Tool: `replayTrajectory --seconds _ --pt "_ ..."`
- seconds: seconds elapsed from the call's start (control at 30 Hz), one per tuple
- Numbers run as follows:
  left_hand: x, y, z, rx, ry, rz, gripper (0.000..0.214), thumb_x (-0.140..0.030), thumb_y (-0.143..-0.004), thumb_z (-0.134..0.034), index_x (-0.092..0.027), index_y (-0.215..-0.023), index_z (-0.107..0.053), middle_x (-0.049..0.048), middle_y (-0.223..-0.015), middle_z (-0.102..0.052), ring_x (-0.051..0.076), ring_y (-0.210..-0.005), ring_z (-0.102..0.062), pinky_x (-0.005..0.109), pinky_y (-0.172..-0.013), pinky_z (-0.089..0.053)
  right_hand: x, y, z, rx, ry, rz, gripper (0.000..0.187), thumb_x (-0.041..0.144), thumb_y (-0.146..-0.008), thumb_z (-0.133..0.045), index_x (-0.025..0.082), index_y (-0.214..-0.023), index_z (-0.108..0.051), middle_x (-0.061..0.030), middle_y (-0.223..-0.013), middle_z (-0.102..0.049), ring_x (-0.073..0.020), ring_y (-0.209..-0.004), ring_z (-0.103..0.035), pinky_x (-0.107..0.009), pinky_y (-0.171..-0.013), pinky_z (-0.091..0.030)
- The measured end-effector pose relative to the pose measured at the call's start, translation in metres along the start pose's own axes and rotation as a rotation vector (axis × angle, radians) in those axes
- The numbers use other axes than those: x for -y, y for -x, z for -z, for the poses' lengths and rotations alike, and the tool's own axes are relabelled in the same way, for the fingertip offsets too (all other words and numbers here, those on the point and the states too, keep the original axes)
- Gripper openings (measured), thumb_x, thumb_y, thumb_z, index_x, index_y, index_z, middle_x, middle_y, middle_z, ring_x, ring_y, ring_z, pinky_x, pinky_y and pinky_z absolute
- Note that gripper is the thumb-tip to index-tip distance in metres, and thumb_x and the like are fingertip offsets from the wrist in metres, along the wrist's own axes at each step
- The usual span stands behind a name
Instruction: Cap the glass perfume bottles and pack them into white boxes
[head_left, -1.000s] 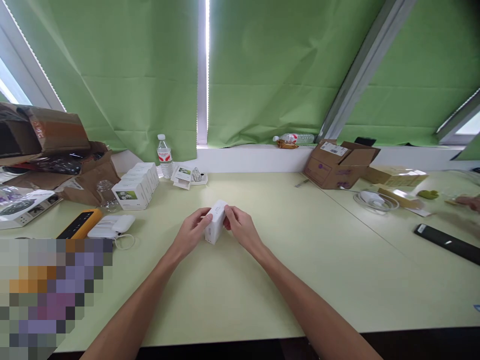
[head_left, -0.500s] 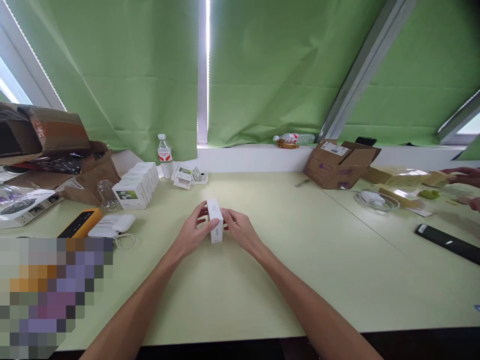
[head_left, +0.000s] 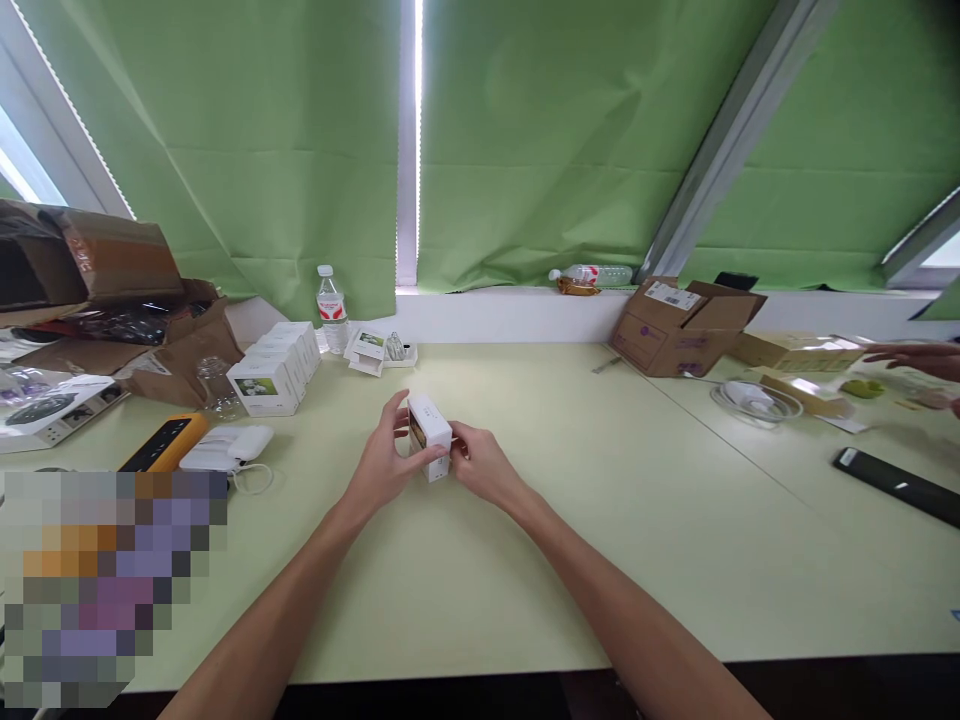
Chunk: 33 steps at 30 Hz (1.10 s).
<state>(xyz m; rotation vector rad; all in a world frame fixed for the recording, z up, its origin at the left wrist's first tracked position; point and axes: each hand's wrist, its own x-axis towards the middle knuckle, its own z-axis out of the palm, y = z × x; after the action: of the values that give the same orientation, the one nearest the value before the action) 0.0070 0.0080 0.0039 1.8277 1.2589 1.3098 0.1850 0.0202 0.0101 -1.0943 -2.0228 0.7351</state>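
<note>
A small white box [head_left: 430,422] with printing on its narrow faces and a dark picture on its left side stands in the middle of the table. My left hand [head_left: 385,455] grips it from the left, thumb across the near face and fingers round the far end. From the right, my right hand [head_left: 481,458] has its fingers curled against the box's right side; the fingertips are partly hidden. Farther left, several similar white boxes [head_left: 259,387] stand in a row. Behind, an opened white box [head_left: 367,350] lies with its flaps out.
A water bottle [head_left: 331,310] stands by the window ledge. Cardboard boxes [head_left: 124,262] are piled at the left, near an orange-and-black device [head_left: 166,445]. A brown carton [head_left: 664,330], a coiled white cable [head_left: 754,402] and a black bar [head_left: 900,485] lie right. Another person's hand [head_left: 919,358] shows at the right edge.
The white box has turned between my hands, so its pictured left side now shows. My left fingers have opened out a little. The other person's hand has shifted left.
</note>
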Motion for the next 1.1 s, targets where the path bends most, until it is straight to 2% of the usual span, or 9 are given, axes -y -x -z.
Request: replayTrajectory --seconds 0.07,0.2,0.4,0.67,0.97,1.1 --pt "0.0001 0.0005 0.0008 0.014 -0.049 -0.02 0.08 -0.045 -0.075 -0.071 -0.035 -0.143 -0.029 0.0056 -0.129 -0.054 0.021 -0.114 -0.056 0.038 -0.097 -0.047 0.0001 0.0002 -0.0006 -0.005 0.05 0.005 0.034 0.007 -0.08 -0.039 0.017 -0.101 -0.064 -0.0032 -0.084 -0.068 -0.0126 -0.065 -0.056 -0.02 -0.057 -0.04" --pt "0.0002 0.0011 0.003 0.03 -0.163 -0.074 0.067 -0.048 -0.078 -0.068 -0.038 -0.138 -0.041 0.0036 -0.131 -0.05 0.018 -0.109 -0.056 0.033 -0.094 -0.048 -0.0003 0.0005 -0.0024 -0.007 0.134 -0.005 0.025 0.009 -0.081 -0.037 0.017 -0.085 -0.06 -0.0011 -0.069 -0.062 -0.0112 -0.054 -0.046 -0.021 -0.049 -0.03" --pt "0.0009 0.0012 0.0063 0.0 -0.329 -0.099 0.07 -0.057 -0.074 -0.067 -0.038 -0.136 -0.043 0.0046 -0.134 -0.046 0.017 -0.098 -0.059 0.031 -0.084 -0.053 -0.0048 -0.0003 -0.0042 0.002 0.199 0.002 0.022 0.008 -0.079 -0.036 0.017 -0.076 -0.056 -0.0009 -0.066 -0.059 -0.0115 -0.053 -0.042 -0.021 -0.05 -0.029" --pt "0.0014 0.0013 0.0053 -0.059 -0.533 -0.158 0.069 -0.062 -0.074 -0.064 -0.037 -0.135 -0.046 0.0049 -0.13 -0.049 0.013 -0.077 -0.06 0.027 -0.066 -0.052 -0.0049 0.0002 -0.0069 -0.012 0.284 -0.004 0.024 0.004 -0.077 -0.038 0.016 -0.087 -0.057 -0.003 -0.074 -0.064 -0.013 -0.058 -0.048 -0.022 -0.055 -0.032" --pt "0.0067 -0.0003 0.006 -0.1 -0.618 -0.182 0.067 -0.063 -0.074 -0.062 -0.036 -0.134 -0.049 0.0054 -0.126 -0.051 0.014 -0.077 -0.06 0.024 -0.058 -0.048 -0.003 0.0005 -0.0052 -0.023 0.387 -0.036 0.022 0.005 -0.079 -0.041 0.017 -0.09 -0.056 -0.0057 -0.084 -0.068 -0.0154 -0.066 -0.056 -0.023 -0.059 -0.033" --pt "0.0077 -0.0009 0.0095 -0.134 -0.612 -0.174 0.058 -0.057 -0.078 -0.063 -0.037 -0.131 -0.051 0.0046 -0.124 -0.052 0.011 -0.07 -0.058 0.023 -0.057 -0.047 -0.001 -0.0005 -0.0042 -0.02 0.38 -0.078 0.025 0.005 -0.081 -0.042 0.016 -0.097 -0.058 -0.0072 -0.088 -0.069 -0.0167 -0.071 -0.06 -0.023 -0.062 -0.036"
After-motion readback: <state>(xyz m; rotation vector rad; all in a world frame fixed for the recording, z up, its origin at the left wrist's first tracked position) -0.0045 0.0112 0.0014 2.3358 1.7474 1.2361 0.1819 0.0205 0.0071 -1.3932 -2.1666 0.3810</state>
